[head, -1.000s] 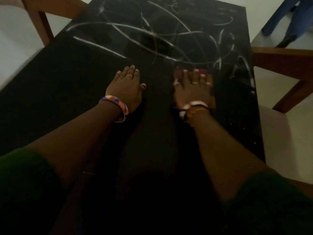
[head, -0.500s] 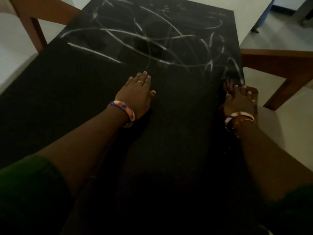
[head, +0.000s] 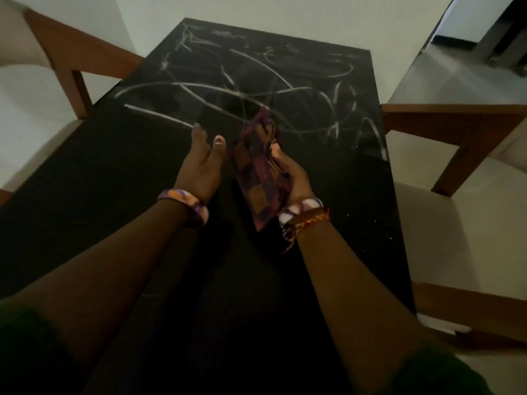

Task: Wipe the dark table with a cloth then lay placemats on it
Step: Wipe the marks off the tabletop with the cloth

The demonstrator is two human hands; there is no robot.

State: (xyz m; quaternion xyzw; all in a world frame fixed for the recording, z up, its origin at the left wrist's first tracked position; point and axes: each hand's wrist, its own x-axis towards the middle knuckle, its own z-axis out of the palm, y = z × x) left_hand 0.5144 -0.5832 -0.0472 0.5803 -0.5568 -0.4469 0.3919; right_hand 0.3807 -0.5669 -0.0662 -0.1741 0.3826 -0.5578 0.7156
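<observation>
Both hands raised: right hand [head: 288,175] grips cloth [head: 258,169], long axis pointing away; left hand [head: 201,163] loose-fingered.

- My left wrist wears a chunky bangle [head: 185,208], marbled purple, orange and white.
- My right wrist wears a white bangle [head: 299,208] blotched with purple, beside a braided thread band [head: 309,220] in red and yellow, its loose end dangling.
- My thumbnail [head: 219,141] is painted pale.
- Dark green sleeves [head: 31,354] cover both upper arms.

wooden chair [head: 456,132] right, wooden chair [head: 71,64] left, pale floor [head: 445,72]
</observation>
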